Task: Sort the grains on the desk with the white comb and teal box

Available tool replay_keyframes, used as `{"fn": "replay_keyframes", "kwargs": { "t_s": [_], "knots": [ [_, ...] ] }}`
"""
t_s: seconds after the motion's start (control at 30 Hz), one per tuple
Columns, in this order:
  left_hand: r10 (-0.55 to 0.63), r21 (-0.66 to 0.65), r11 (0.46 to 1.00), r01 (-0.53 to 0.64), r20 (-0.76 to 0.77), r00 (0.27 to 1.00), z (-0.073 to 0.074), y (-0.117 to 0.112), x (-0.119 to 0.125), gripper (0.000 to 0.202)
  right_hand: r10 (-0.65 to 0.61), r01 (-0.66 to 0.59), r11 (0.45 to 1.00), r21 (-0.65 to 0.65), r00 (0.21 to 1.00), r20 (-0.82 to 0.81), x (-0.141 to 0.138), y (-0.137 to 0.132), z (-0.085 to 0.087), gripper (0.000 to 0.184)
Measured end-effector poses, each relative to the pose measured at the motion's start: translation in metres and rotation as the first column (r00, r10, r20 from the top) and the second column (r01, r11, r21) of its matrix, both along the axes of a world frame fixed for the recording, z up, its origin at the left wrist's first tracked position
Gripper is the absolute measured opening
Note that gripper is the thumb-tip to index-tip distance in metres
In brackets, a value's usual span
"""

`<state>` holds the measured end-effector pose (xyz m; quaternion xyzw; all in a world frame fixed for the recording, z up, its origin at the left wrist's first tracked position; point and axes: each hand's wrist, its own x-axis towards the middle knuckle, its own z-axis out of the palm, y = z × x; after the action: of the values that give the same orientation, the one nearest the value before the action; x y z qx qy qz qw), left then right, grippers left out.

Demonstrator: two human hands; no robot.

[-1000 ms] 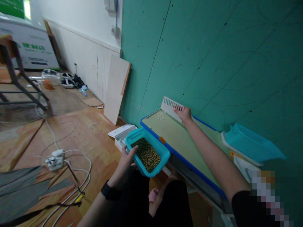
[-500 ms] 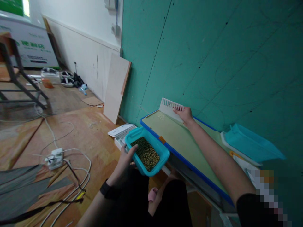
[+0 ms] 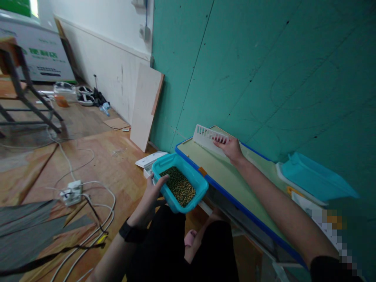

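My left hand (image 3: 154,194) grips the near-left rim of a turquoise plastic basin (image 3: 202,187), thumb over the edge. Inside the basin lie dark green beans (image 3: 175,178) and yellowish beans (image 3: 185,192), side by side. The basin hangs above my lap, close to the blue edge of a small table (image 3: 249,181) with a pale top. In my right hand (image 3: 232,149) is a white slotted plastic strip (image 3: 207,138), standing on edge on the tabletop near its far left end. My fingers wrap around the strip's right part.
A second turquoise container (image 3: 317,178) sits at the table's right end against the green wall (image 3: 235,58). A white box (image 3: 151,159) lies left of the table. On the floor are a power strip (image 3: 72,192) and cables. A board (image 3: 147,107) leans on the wall.
My right hand and the slotted strip have shifted slightly left and toward me across the tabletop. The basin in my left hand has moved slightly left and up in view.
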<state>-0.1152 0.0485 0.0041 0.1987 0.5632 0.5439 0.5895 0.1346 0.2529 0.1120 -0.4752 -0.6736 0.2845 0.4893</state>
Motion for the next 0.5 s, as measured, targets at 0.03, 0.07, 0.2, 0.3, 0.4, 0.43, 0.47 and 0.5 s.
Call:
{"fn": "replay_keyframes", "kwargs": {
  "t_s": [0.03, 0.07, 0.2, 0.3, 0.4, 0.43, 0.47, 0.5],
  "knots": [
    [-0.001, -0.003, 1.000, 0.001, -0.005, 1.000, 0.002, 0.000, -0.001, 0.086, 0.008, -0.008, 1.000, 0.002, 1.000, -0.001, -0.001, -0.007, -0.001, 0.029],
    [0.000, -0.011, 1.000, 0.000, -0.012, 1.000, 0.004, 0.000, -0.002, 0.087, 0.016, -0.016, 1.000, 0.001, 1.000, 0.001, -0.002, -0.016, -0.001, 0.031],
    [-0.002, -0.033, 0.999, 0.001, -0.027, 1.000, 0.011, 0.000, -0.003, 0.089, 0.030, -0.030, 1.000, -0.008, 0.999, 0.012, -0.003, -0.054, -0.007, 0.036],
    [-0.019, -0.019, 1.000, 0.019, -0.016, 1.000, 0.014, 0.000, -0.005, 0.088, 0.051, -0.051, 0.999, -0.007, 0.997, 0.050, -0.002, -0.084, -0.012, 0.039],
    [-0.044, 0.001, 0.999, 0.044, 0.007, 0.999, 0.015, 0.000, -0.007, 0.089, 0.079, -0.080, 0.997, 0.005, 0.993, 0.082, -0.001, -0.108, -0.015, 0.040],
    [-0.050, 0.009, 0.999, 0.050, 0.013, 0.999, 0.015, 0.000, -0.008, 0.089, 0.087, -0.088, 0.996, 0.009, 0.993, 0.083, -0.001, -0.114, -0.016, 0.040],
    [-0.053, 0.012, 0.999, 0.053, 0.017, 0.998, 0.015, 0.000, -0.008, 0.088, 0.093, -0.094, 0.995, 0.012, 0.992, 0.080, -0.002, -0.120, -0.017, 0.040],
    [-0.056, 0.014, 0.998, 0.055, 0.019, 0.998, 0.015, 0.000, -0.008, 0.087, 0.097, -0.098, 0.995, 0.018, 0.992, 0.078, -0.002, -0.125, -0.017, 0.040]
  ]
}}
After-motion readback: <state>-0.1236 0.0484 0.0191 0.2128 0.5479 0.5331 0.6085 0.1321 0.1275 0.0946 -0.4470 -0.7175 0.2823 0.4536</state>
